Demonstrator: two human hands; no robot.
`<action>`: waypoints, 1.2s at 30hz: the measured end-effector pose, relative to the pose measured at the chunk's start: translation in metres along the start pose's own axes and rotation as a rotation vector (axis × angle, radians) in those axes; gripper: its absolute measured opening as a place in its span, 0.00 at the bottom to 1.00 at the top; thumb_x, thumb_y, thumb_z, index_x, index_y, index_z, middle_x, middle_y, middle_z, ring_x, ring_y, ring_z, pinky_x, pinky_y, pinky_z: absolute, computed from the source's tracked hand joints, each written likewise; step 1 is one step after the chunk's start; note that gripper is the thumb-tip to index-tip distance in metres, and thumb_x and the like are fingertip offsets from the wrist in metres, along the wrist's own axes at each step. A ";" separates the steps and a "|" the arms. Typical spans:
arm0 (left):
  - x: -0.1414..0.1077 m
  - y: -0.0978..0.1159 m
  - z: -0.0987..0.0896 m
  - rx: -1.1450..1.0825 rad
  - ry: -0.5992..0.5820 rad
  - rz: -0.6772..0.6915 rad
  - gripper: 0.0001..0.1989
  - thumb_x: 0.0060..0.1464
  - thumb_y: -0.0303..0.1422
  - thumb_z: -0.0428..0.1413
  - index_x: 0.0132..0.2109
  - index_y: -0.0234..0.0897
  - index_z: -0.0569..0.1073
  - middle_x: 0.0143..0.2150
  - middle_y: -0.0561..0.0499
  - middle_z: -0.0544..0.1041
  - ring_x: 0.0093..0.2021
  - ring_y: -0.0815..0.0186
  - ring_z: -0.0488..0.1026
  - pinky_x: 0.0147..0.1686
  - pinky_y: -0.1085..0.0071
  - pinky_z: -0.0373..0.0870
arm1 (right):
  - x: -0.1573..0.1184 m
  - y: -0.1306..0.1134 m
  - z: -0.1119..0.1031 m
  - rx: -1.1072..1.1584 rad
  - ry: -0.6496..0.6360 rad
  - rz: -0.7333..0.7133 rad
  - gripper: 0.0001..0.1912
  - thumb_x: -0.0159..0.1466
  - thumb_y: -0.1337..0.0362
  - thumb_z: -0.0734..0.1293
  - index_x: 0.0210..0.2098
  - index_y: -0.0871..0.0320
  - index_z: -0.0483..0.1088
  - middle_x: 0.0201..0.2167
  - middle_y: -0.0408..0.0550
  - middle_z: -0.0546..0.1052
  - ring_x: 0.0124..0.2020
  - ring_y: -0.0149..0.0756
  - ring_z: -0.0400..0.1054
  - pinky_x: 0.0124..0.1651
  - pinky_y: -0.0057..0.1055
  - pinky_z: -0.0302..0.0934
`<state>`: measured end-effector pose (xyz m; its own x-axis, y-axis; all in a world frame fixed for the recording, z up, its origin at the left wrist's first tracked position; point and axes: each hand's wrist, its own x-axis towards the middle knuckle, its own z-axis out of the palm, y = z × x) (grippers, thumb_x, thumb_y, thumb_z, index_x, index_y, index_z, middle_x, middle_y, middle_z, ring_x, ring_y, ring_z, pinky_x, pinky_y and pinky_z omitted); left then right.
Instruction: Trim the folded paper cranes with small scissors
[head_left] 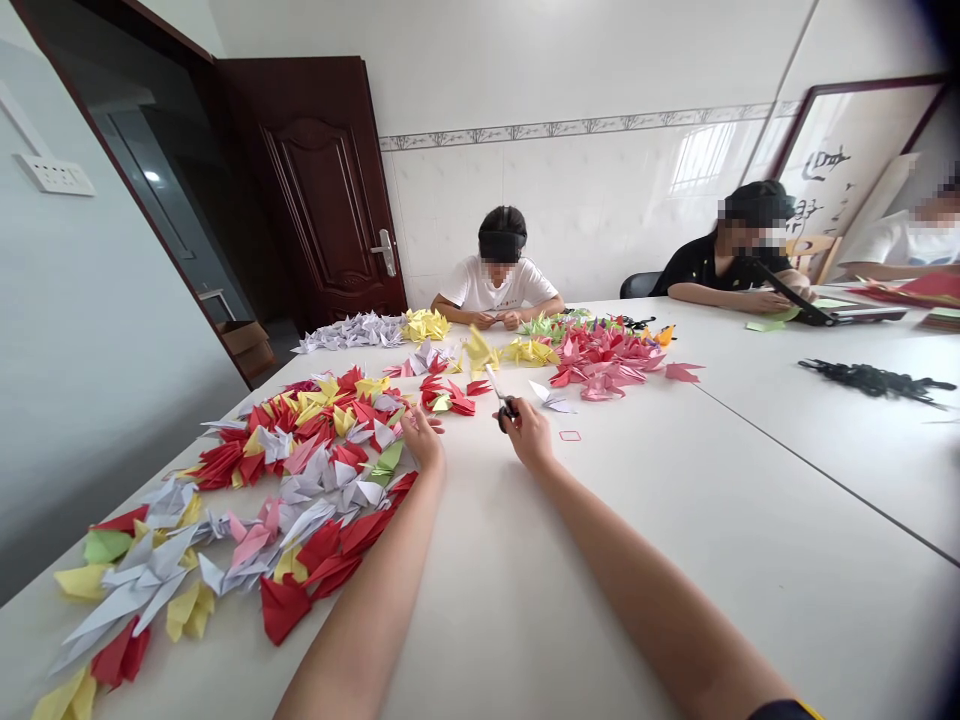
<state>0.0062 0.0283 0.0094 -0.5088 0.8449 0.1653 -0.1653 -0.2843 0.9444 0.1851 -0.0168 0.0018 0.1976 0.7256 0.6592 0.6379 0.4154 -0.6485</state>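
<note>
Scissors (493, 383) partly hidden by the right hand (527, 432), finger loops unseen. Small red-outlined square (570, 435) too small to tell, perhaps paper. Paper cranes (64, 695) cut off at lower-left edge.

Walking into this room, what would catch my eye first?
Heaps of folded paper cranes in red, yellow, pink and lilac spread across the white table, mostly left of centre and toward the far side. In the foreground, the right hand grips scissors, while the left hand rests beside the cranes. Across the table, a person sits with both hands together at the edge.
</note>
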 end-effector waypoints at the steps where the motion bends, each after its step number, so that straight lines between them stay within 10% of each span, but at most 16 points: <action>1: 0.001 -0.001 0.000 0.000 -0.006 0.002 0.17 0.60 0.46 0.49 0.45 0.37 0.66 0.23 0.56 0.72 0.17 0.72 0.68 0.20 0.77 0.62 | 0.000 0.000 -0.001 -0.005 0.052 -0.024 0.11 0.63 0.55 0.60 0.35 0.56 0.66 0.32 0.49 0.76 0.28 0.35 0.62 0.34 0.30 0.57; 6: 0.006 -0.007 0.000 0.022 -0.025 -0.022 0.13 0.59 0.42 0.50 0.44 0.37 0.66 0.22 0.56 0.73 0.17 0.72 0.68 0.19 0.78 0.62 | 0.009 0.001 -0.005 -0.062 0.182 0.245 0.16 0.62 0.49 0.61 0.28 0.55 0.63 0.25 0.47 0.71 0.26 0.36 0.61 0.30 0.30 0.54; 11: 0.009 -0.011 0.000 0.038 -0.036 -0.003 0.13 0.58 0.42 0.51 0.42 0.37 0.67 0.22 0.55 0.73 0.18 0.70 0.70 0.21 0.77 0.64 | 0.019 0.009 -0.012 -0.081 -0.021 0.597 0.24 0.59 0.43 0.63 0.19 0.54 0.59 0.16 0.45 0.65 0.21 0.35 0.58 0.24 0.31 0.48; 22: 0.002 -0.009 0.001 0.154 -0.102 0.037 0.09 0.57 0.37 0.50 0.34 0.38 0.69 0.23 0.54 0.72 0.19 0.69 0.67 0.24 0.73 0.63 | 0.008 0.009 -0.002 -0.241 -0.185 0.405 0.20 0.56 0.47 0.66 0.20 0.54 0.61 0.19 0.45 0.68 0.22 0.34 0.58 0.24 0.30 0.43; 31: -0.007 -0.003 0.006 0.549 -0.469 0.017 0.04 0.48 0.30 0.57 0.27 0.38 0.76 0.30 0.49 0.78 0.33 0.63 0.72 0.37 0.68 0.65 | 0.000 0.014 0.004 -0.070 -0.329 0.092 0.15 0.58 0.51 0.64 0.26 0.55 0.65 0.22 0.42 0.70 0.23 0.32 0.57 0.28 0.28 0.47; 36: -0.011 0.034 0.012 0.546 -0.693 -0.103 0.03 0.46 0.31 0.61 0.29 0.36 0.77 0.27 0.51 0.76 0.26 0.67 0.68 0.31 0.70 0.63 | 0.000 0.015 0.004 -0.041 -0.252 0.117 0.15 0.60 0.50 0.63 0.26 0.55 0.62 0.20 0.41 0.68 0.23 0.32 0.55 0.28 0.28 0.46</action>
<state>0.0162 0.0144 0.0432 0.1418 0.9891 0.0395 0.3339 -0.0853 0.9387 0.1920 -0.0084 -0.0091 0.0836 0.8829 0.4621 0.6523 0.3021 -0.6951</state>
